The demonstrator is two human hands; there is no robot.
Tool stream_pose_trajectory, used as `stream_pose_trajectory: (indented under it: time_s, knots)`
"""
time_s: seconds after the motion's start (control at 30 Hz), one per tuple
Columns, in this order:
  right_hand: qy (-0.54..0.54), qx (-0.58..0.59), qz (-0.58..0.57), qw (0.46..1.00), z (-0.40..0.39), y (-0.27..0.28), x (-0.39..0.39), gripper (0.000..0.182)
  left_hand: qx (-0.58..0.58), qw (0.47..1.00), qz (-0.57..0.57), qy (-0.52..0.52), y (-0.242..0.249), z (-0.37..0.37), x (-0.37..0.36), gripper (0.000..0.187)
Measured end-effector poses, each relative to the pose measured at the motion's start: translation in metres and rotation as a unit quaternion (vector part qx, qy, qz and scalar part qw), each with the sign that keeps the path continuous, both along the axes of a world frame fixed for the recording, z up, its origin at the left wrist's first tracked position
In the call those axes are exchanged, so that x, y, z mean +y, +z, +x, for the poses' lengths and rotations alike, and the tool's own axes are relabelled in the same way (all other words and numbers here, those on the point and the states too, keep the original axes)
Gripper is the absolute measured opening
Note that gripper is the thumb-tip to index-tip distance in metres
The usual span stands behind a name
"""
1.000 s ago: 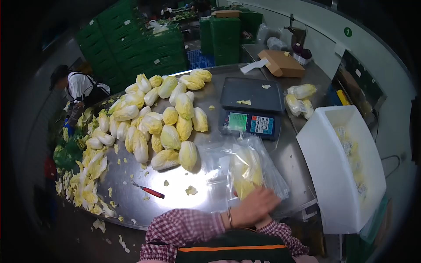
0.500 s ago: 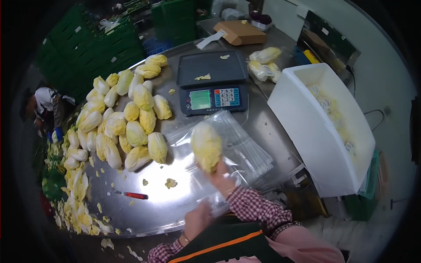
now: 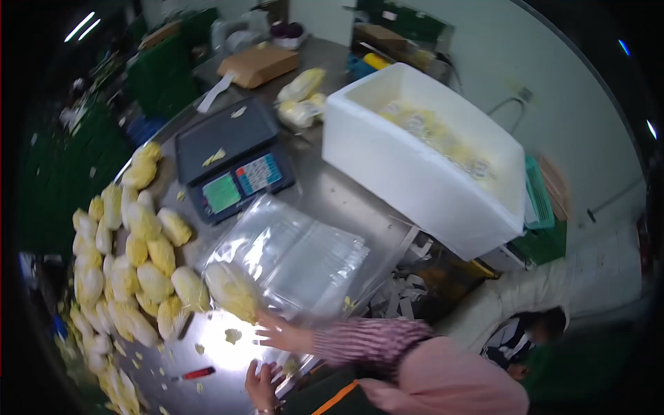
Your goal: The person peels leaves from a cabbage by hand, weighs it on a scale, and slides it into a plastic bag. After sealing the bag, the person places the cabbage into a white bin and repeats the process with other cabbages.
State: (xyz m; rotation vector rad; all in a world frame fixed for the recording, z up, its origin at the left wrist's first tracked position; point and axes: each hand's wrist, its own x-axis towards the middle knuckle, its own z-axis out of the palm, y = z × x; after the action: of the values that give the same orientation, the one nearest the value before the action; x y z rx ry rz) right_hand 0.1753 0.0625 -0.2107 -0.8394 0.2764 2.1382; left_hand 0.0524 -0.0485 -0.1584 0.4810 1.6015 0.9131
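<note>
A pale yellow napa cabbage [image 3: 233, 289] lies at the left edge of a stack of clear plastic bags [image 3: 304, 256]. My right hand [image 3: 282, 333] is at the cabbage's near end, fingers stretched and spread; whether a fingertip still touches the leaves is hard to tell. Nearer my body, my left hand [image 3: 261, 385] is held over the table edge with fingers apart and nothing seen in it. Left of both hands, a red-handled knife [image 3: 198, 373] and a loose leaf scrap [image 3: 233, 336] lie on the metal table.
Many napa cabbages [image 3: 142, 277] are heaped on the left. A digital scale [image 3: 235, 162] stands behind the bags, beside wrapped cabbages [image 3: 301, 104] and a cardboard box [image 3: 257, 64]. A white foam box [image 3: 415, 180] holding wrapped produce stands right. Another person [image 3: 522, 339] is at lower right.
My view has turned right. The cabbage that my right hand held above the bags now rests at their left side, and that hand's fingers have spread. My left hand's fingers are apart.
</note>
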Motion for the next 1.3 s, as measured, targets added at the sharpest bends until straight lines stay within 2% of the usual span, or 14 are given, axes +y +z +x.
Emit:
stream_pose_trajectory:
  time_s: [0.03, 0.07, 0.1, 0.13, 0.17, 0.2, 0.3, 0.37, 0.4, 0.77, 0.87, 0.93, 1.0, 1.3]
  knots:
    - [0.020, 0.011, 0.048, 0.999, 0.020, -0.005, -0.037, 0.037, -0.036, 0.999, -0.023, 0.033, 0.006, 0.002, 0.002, 0.050]
    - [0.167, -0.088, 0.075, 0.979, 0.045, 0.025, -0.047, 0.031, -0.021, 0.999, -0.027, -0.016, -0.006, -0.005, -0.002, 0.037]
    - [0.242, -0.205, 0.285, 0.905, 0.068, 0.030, -0.061, 0.036, 0.073, 0.988, -0.048, -0.130, 0.000, -0.007, 0.001, 0.023]
    - [0.322, -0.314, 0.291, 0.845, 0.077, 0.044, -0.062, 0.031, 0.039, 0.992, -0.037, -0.111, 0.013, 0.000, 0.002, 0.026]
    - [0.361, -0.473, 0.346, 0.726, 0.076, 0.052, -0.063, 0.027, -0.004, 0.987, -0.022, -0.156, 0.009, -0.007, 0.003, 0.027]
    - [0.336, -0.535, 0.409, 0.659, 0.071, 0.065, -0.063, 0.022, -0.074, 0.989, -0.057, -0.115, -0.011, -0.013, -0.004, 0.026]
    - [0.308, -0.494, 0.553, 0.596, 0.048, 0.060, -0.064, 0.011, -0.123, 0.989, -0.083, -0.005, -0.002, -0.010, -0.003, 0.025]
    - [0.274, -0.503, 0.698, 0.429, 0.034, 0.052, -0.061, 0.007, -0.123, 0.989, -0.078, 0.015, -0.009, -0.011, -0.010, 0.025]
    - [0.291, -0.492, 0.719, 0.395, 0.029, 0.049, -0.062, 0.008, -0.128, 0.989, -0.073, 0.015, -0.011, -0.012, -0.014, 0.025]
    - [0.410, -0.479, 0.739, 0.236, 0.035, 0.032, -0.068, 0.007, -0.118, 0.992, -0.018, 0.049, -0.027, -0.019, -0.025, 0.027]
    - [0.489, -0.514, 0.667, 0.225, 0.105, 0.057, -0.073, 0.008, -0.187, 0.979, -0.051, 0.064, -0.024, -0.022, -0.021, 0.028]
    - [0.429, -0.592, 0.585, 0.351, 0.103, 0.074, -0.087, 0.012, -0.178, 0.983, -0.034, 0.016, -0.029, -0.022, -0.025, 0.028]
    - [0.308, -0.564, 0.676, 0.360, 0.046, 0.072, -0.081, 0.011, -0.164, 0.986, -0.029, -0.001, -0.029, -0.024, -0.024, 0.027]
    - [0.323, -0.502, 0.754, 0.273, -0.003, 0.051, -0.063, 0.012, -0.118, 0.991, 0.011, 0.057, -0.043, -0.011, -0.033, 0.027]
